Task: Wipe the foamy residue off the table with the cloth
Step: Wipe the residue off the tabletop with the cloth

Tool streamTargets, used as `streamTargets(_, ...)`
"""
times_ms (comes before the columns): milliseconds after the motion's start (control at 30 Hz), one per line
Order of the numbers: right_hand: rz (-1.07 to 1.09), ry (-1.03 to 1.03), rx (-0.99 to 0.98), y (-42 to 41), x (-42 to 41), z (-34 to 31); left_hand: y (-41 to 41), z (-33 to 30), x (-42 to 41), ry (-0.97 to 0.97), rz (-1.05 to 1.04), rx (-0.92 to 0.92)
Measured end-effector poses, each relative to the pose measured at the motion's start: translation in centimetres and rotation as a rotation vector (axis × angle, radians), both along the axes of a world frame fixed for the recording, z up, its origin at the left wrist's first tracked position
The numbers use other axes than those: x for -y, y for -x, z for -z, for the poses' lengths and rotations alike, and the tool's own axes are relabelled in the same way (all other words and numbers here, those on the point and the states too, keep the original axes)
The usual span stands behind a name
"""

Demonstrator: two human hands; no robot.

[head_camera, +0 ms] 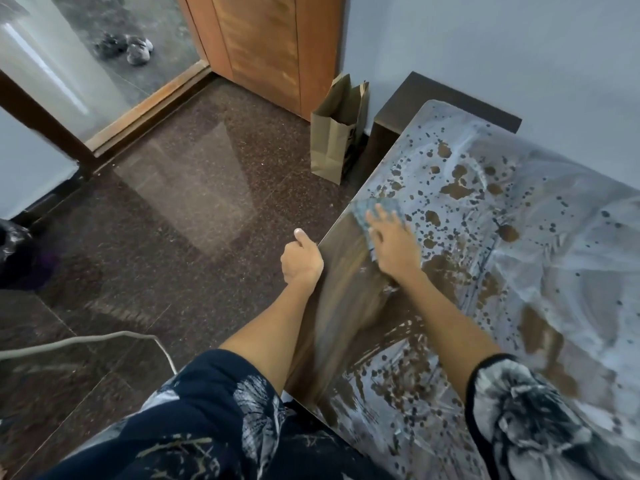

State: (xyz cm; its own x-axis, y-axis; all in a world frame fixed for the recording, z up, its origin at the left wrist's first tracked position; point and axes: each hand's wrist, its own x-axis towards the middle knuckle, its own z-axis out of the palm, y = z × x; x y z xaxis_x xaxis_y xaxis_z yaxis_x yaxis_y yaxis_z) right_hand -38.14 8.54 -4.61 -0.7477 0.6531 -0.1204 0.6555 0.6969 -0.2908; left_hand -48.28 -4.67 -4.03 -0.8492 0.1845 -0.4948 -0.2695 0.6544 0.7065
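Note:
The brown table (349, 299) fills the right side, mostly coated in whitish foamy residue (561, 271) with brown patches showing through. My right hand (394, 242) lies flat on a light blue-green cloth (372, 209) near the table's left edge, fingers spread and pressing it down. Behind that hand runs a streaked strip of bare brown wood. My left hand (301, 259) grips the table's left edge, thumb up, fingers curled under and hidden.
A brown paper bag (336, 140) stands on the dark speckled floor beside a dark low cabinet (408, 112) at the table's far end. A wooden door (263, 46) is behind it. A grey cable (104, 341) lies on the floor at left, and a black bag (17, 251) at the far left.

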Motion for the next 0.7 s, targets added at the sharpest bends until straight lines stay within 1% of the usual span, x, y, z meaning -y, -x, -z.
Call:
streamTargets(100,0.256,0.014,0.063,0.8,-0.6,0.1,0.2,0.3,-0.1,-0.026,-0.003,0.0)
streamTargets(167,0.34,-0.005,0.043,1.9,1.2,0.2,0.2,0.5,-0.2,-0.025,0.003,0.004)
streamTargets(200,0.34,-0.015,0.024,2.4,2.5,0.2,0.2,0.5,-0.2,-0.021,0.006,0.004)
streamTargets(267,0.23,-0.029,-0.018,2.5,5.2,0.3,0.3,0.6,-0.5,-0.012,0.011,-0.003)
streamTargets(367,-0.047,0.018,-0.075,1.3,7.4,0.5,0.2,0.3,-1.1,0.004,0.019,-0.031)
streamTargets(467,-0.263,0.05,-0.068,0.1,5.3,0.7,-0.2,0.0,-1.9,0.036,0.01,-0.069)
streamTargets(533,-0.298,0.017,-0.017,0.2,2.9,0.4,-0.6,-0.1,-2.2,0.062,0.009,-0.087)
streamTargets(600,-0.161,-0.014,0.014,0.4,0.3,-0.1,-1.1,-0.3,-2.8,0.066,0.029,-0.107)
streamTargets(700,0.185,-0.038,0.07,-0.7,-3.5,-0.3,-1.6,-0.6,-3.6,0.066,0.065,-0.152)
